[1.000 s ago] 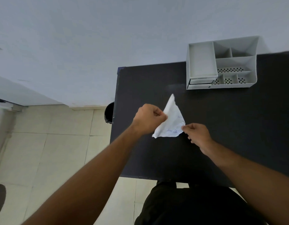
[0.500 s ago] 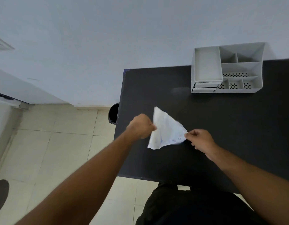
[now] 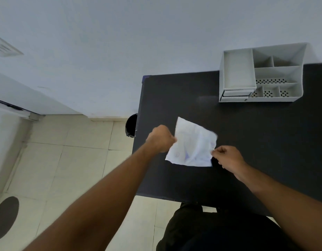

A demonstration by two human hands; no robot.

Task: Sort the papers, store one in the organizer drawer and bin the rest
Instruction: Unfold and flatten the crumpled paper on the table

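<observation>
Black bin [image 3: 131,125] at table's [image 3: 265,142] 9 o'clock edge, left hand [image 3: 161,139] fisted on paper's [image 3: 191,144] 9 o'clock edge, creased paper above table, right hand [image 3: 227,157] pinching its 4 o'clock corner, grey organizer [image 3: 260,73] at 1 o'clock

Dim, flat light; wide-angle bending at edges, paper [image 3: 191,144] motion-blurred

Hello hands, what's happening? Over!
Left hand and right hand both pinching the crumpled paper over the table. Organizer drawer shut. Path clear.
</observation>
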